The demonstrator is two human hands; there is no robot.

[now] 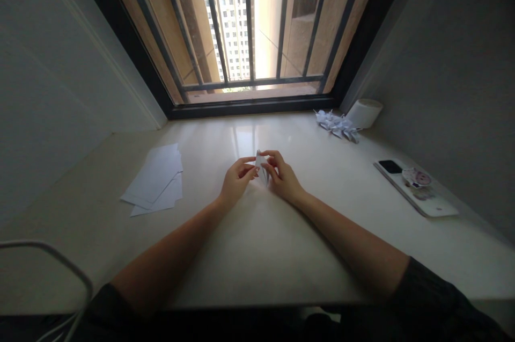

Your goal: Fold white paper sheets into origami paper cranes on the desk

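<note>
A small piece of folded white paper (263, 171) stands up between my two hands over the middle of the white sill. My left hand (237, 180) pinches its left side between thumb and fingers. On the other side my right hand (282, 176) grips the paper, with its index finger near the pointed top and the thumb lower down. The fingers cover part of the paper, so its full folded shape is hidden.
Loose white sheets (156, 181) lie overlapped at the left. Several folded paper pieces (337, 125) are heaped at the back right beside a white roll (364, 113). A phone (416, 187) lies at the right. A pale cable (60, 261) curves at the lower left, and a barred window (253, 104) borders the sill.
</note>
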